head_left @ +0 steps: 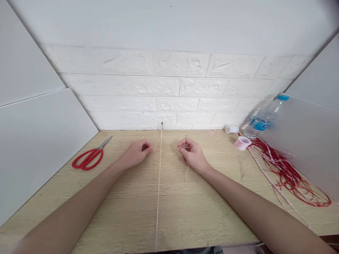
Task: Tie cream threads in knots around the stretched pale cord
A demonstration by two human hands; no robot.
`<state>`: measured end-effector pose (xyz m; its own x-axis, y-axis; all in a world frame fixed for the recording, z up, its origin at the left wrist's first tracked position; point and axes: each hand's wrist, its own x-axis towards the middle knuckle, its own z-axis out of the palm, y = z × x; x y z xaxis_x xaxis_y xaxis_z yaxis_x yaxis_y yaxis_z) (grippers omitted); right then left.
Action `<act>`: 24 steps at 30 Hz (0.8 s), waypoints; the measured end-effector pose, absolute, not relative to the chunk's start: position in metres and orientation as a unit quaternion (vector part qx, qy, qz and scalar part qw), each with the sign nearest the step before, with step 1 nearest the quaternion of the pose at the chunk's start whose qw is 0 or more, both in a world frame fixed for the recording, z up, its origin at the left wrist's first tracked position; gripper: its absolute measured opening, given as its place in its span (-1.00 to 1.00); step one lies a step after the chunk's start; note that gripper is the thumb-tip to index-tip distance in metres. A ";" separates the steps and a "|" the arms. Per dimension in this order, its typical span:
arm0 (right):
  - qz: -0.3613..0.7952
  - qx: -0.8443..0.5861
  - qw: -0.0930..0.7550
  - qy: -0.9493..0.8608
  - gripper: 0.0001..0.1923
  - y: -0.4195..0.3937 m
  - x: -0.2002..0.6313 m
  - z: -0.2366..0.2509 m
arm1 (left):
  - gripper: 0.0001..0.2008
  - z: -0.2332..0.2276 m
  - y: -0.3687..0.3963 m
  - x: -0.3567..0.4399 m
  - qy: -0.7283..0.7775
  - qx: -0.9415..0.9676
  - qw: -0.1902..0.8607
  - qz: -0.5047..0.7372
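Pale thread [159,183] runs taut down the middle of the wooden table [127,211]. Left hand [136,154] and right hand [192,152] each pinch a loose strand beside it, knotting; tightening seems to need an even pull.

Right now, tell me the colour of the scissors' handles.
Red. The scissors lie on the table beyond the left hand; head view shows them.

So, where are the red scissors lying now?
The red scissors lie on the wooden table at the far left, beside the white side panel, left of the left hand.
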<state>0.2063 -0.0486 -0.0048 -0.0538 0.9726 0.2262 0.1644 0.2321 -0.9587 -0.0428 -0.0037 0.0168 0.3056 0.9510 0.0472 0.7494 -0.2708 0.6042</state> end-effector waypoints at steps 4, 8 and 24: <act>0.251 -0.556 0.371 -0.700 -0.80 -0.052 0.210 0.000 | -0.76 0.019 0.001 -0.049 0.565 0.750 0.241 0.246; 0.160 -0.631 0.240 -0.721 -0.71 -0.054 0.213 0.006 | -0.77 0.023 0.004 -0.055 0.566 0.746 0.245 0.252; 0.079 -0.618 0.179 -0.762 -0.74 -0.057 0.220 0.013 | -0.89 0.031 0.006 -0.065 0.585 0.794 0.052 0.156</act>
